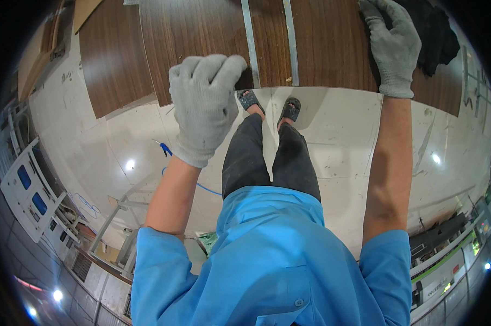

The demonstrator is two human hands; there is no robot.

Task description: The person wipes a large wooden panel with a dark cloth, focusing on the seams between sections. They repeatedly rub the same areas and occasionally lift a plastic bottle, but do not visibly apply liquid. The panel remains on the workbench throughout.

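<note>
My left hand [203,103], in a grey knit glove, is raised near the front edge of a dark brown wood-grain board [199,32]. Its fingers are curled closed; whatever they may hold is hidden. A small dark patch shows beside the fingertips. At the upper right my right hand [395,51], gloved alike, lies over another wood-grain board [332,43]. Its thumb and forefinger are apart, with dark between them, and the fingertips reach the picture's top edge. A black cloth [433,38] lies right beside it. Two pale strips [292,49] run across the brown panels.
Another brown panel [112,60] lies at the left. On the pale floor [338,141] a blue air gun [164,148] lies with its blue hose. A metal frame [108,225] and a white cabinet with blue windows [31,190] stand left; machinery [446,261] stands right.
</note>
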